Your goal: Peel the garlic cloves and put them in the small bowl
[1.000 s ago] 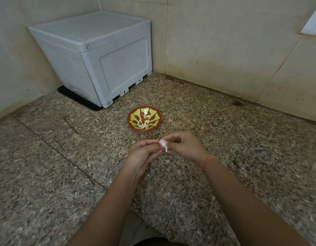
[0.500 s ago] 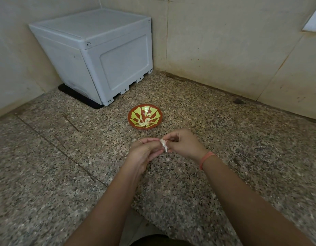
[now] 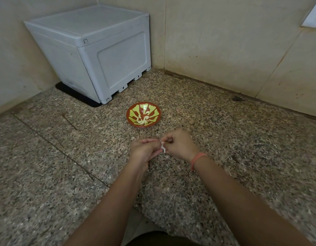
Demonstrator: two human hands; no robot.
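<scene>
Now you are pinching the small white papery-skinned garlic clove (image 3: 162,147) between your left hand (image 3: 144,151) and right hand (image 3: 179,145), near the red-and-yellow patterned small bowl (image 3: 154,120).

You have one left hand (image 3: 144,150), one right hand (image 3: 180,145), one garlic clove (image 3: 162,147), one bowl (image 3: 151,108) holding several peeled cloves (image 3: 142,121), one box (image 3: 100,50) and one wristband (image 3: 198,159).

Soft even daylight, faint shadows, wide-angle edge bending, slight blur
</scene>
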